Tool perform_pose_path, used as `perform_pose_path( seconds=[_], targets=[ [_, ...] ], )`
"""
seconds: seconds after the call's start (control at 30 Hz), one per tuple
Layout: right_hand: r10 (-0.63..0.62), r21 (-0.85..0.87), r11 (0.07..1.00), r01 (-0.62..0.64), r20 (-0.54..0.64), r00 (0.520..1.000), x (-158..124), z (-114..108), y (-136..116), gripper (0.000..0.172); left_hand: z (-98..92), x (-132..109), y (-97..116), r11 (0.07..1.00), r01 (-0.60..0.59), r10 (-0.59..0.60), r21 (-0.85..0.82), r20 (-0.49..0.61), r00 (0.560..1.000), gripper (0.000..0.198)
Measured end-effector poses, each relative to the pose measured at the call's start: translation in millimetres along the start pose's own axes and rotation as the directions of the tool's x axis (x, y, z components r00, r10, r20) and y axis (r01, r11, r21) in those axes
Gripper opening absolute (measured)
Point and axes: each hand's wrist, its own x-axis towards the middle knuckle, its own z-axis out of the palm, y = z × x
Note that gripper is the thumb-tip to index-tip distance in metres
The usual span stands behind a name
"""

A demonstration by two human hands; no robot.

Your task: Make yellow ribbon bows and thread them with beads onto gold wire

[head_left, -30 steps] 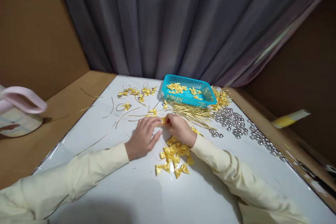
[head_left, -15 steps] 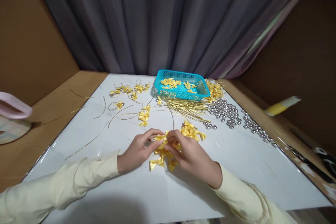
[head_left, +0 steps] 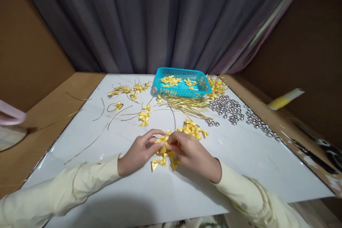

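My left hand (head_left: 139, 152) pinches a yellow satin ribbon bow (head_left: 161, 140) between thumb and fingertips. From the other side my right hand (head_left: 197, 155) is closed, its fingertips pressed together at the same bow. Whether a cord also lies in those fingers is too small to tell. More yellow bows (head_left: 158, 164) lie under and just in front of both hands, partly hidden by them. Beyond my right hand sits a small heap of bows (head_left: 192, 128). A thin cord (head_left: 173, 113) runs down toward that hand, its lower end hidden.
A blue basket (head_left: 183, 94) holding some bows stands at the back, with a bundle of gold cords (head_left: 187, 106) before it. Silver beads (head_left: 227, 108) spread at right. Looped cords with bows (head_left: 117, 106) lie at left. Scissors (head_left: 330, 151) and a pink-handled container (head_left: 12, 128) flank the board.
The view has shifted slightly, so everything sits a little further left and higher. Both hands stay together at the bow, with only small finger movements.
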Motion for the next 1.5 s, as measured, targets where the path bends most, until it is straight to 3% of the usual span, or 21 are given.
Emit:
perform_pose_path(
  seconds=[0.07,0.1,0.17,0.23,0.33,0.6,1.13,1.27,1.5],
  targets=[
    [-0.003,0.023,1.0,0.003,0.016,1.0,0,-1,0,0.011,-4.8,2,0,0.946,-0.197,0.211,0.258,-0.029,0.977,0.018],
    [-0.01,0.03,1.0,0.01,0.023,1.0,0,-1,0,0.011,-7.7,4,0,0.875,-0.3,0.329,0.379,-0.013,0.944,0.017],
    [-0.031,0.045,0.999,0.03,0.041,0.999,1,-2,1,0.012,-13.9,8,3,0.735,-0.447,0.462,0.511,0.105,0.88,0.018],
    [-0.046,0.066,0.997,0.043,0.057,0.997,1,-3,1,0.014,-19.6,11,6,0.642,-0.543,0.503,0.541,0.237,0.831,0.018],
    [-0.051,0.113,0.993,0.043,0.069,0.996,2,-5,1,0.013,-25.9,15,10,0.587,-0.615,0.506,0.527,0.353,0.787,0.015],
    [-0.056,0.18,0.983,0.045,0.057,0.997,2,-8,2,0.011,-29.8,17,11,0.614,-0.634,0.454,0.47,0.447,0.771,0.02],
    [-0.033,0.136,0.99,0.028,0.032,0.999,3,-7,4,0.013,-25.2,19,13,0.744,-0.427,0.214,0.514,0.422,0.881,0.018],
    [0.066,0.094,0.993,-0.072,0.067,0.996,4,-7,4,0.012,-23.6,18,11,0.702,-0.429,0.22,0.569,0.4,0.89,0.018],
    [0.238,0.017,0.97,-0.243,0.151,0.96,5,-14,-5,0.007,-22.7,16,12,0.585,-0.526,0.307,0.618,0.431,0.848,0.022]
  ],
)
